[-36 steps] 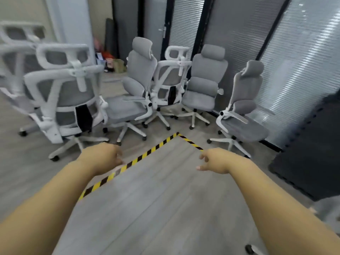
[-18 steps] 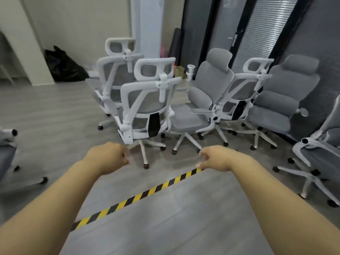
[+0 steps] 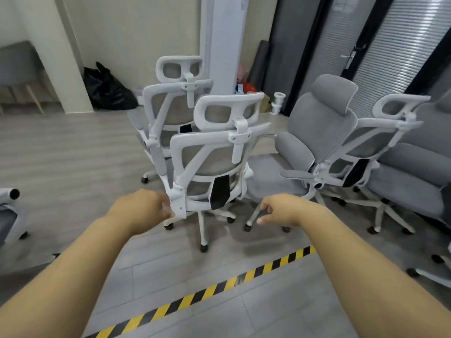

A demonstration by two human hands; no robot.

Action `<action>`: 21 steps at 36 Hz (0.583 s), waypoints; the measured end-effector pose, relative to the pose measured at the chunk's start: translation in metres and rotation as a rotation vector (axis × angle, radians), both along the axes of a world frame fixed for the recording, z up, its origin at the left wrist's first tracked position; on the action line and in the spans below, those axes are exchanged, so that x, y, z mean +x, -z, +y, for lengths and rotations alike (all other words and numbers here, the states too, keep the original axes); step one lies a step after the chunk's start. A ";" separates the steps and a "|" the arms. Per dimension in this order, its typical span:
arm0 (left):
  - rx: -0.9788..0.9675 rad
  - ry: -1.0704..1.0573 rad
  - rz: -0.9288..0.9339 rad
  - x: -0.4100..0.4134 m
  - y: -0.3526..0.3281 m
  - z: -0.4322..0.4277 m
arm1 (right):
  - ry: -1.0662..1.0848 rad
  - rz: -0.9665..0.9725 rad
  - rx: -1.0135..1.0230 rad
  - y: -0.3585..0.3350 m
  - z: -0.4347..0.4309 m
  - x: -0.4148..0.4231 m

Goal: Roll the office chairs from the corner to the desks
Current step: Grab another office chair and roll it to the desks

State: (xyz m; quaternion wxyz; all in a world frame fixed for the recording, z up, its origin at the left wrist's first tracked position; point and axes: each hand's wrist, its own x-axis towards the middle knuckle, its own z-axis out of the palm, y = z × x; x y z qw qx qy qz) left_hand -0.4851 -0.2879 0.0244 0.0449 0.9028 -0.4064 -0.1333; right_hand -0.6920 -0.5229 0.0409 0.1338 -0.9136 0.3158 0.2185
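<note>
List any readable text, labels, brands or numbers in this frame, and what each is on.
No text can be read in the head view.
Pale sheet high on the dark door: any print is too blurred to read.
Black panel on the nearest chair: no marking shows.
Floor tape: yellow and black stripes only, no words.

grey floor [image 3: 61, 152], office chairs [image 3: 207, 162], striped tape [image 3: 195, 298]
</note>
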 end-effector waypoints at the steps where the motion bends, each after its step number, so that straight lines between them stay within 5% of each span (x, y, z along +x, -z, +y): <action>1: 0.001 -0.002 0.001 0.010 0.002 -0.011 | -0.005 0.002 -0.008 0.001 -0.012 0.011; 21: -0.023 0.208 -0.020 0.151 0.022 -0.228 | 0.106 0.076 -0.029 0.018 -0.196 0.146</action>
